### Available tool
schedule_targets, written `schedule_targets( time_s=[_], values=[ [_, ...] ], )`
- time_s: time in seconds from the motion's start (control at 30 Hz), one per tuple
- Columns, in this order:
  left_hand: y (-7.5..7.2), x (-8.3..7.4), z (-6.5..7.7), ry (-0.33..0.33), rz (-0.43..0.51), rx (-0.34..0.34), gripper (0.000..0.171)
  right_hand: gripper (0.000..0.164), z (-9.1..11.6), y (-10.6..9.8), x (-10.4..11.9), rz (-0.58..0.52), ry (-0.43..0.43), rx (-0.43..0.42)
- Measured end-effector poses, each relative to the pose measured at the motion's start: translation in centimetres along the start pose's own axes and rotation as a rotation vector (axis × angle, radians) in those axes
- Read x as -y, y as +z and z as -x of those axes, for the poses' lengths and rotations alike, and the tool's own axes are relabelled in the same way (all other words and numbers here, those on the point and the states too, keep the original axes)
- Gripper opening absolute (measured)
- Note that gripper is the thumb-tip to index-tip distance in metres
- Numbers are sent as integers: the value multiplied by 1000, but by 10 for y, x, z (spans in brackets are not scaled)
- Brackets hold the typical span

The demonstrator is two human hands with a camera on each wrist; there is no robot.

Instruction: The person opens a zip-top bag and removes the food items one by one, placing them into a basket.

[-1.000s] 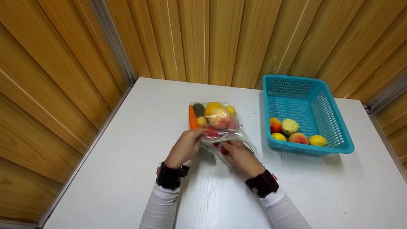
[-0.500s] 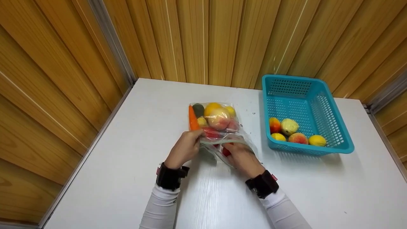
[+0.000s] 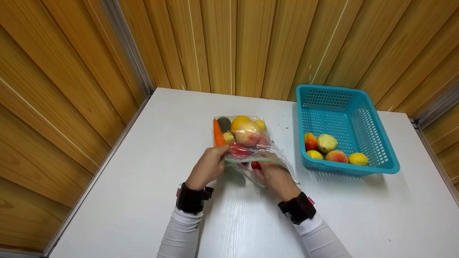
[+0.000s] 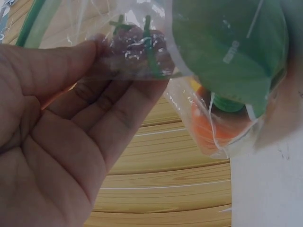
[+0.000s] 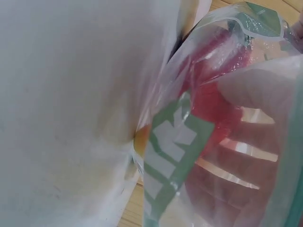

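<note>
A clear zip bag lies mid-table, packed with a carrot, a dark green oval item, an orange fruit, a peach and other produce. My left hand pinches the left side of the bag's mouth between thumb and fingers. Inside the mouth, my right hand holds a smooth red fruit or vegetable, whose exact kind I cannot tell. Seen through the plastic in the right wrist view, its thumb and spread fingers lie around the red piece. Green print covers part of the bag.
To the right stands a turquoise basket with several fruits along its near side, among them a peach and a lemon. Wood-patterned panels rise behind the white table.
My right hand has pushed slightly deeper into the bag with the red piece, and less of that piece shows. The bag's right side bulges outward more. My left hand keeps its place.
</note>
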State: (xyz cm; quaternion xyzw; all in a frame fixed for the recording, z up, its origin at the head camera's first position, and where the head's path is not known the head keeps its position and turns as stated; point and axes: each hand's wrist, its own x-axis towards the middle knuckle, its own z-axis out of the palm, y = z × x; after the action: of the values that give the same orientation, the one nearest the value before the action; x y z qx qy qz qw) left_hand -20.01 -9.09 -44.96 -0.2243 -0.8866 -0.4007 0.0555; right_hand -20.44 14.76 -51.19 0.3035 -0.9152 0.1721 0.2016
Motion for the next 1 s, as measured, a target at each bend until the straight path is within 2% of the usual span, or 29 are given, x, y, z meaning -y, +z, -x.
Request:
schedule_targets(
  time_s=[0.23,0.37,0.53,0.7,1.0],
  values=[
    [0,1,0,-6,24,0,33,39,-2,-10,5,-39,49,10],
    [0,1,0,-5,25,-3,33,32,-3,-13,4,-25,29,-7],
    [0,1,0,-1,21,-7,32,28,-3,-20,4,-77,49,55],
    [0,1,0,-4,30,-3,33,29,-5,-26,4,-202,116,151],
    [0,1,0,2,22,-7,31,41,-8,-31,3,-319,138,197]
  ],
)
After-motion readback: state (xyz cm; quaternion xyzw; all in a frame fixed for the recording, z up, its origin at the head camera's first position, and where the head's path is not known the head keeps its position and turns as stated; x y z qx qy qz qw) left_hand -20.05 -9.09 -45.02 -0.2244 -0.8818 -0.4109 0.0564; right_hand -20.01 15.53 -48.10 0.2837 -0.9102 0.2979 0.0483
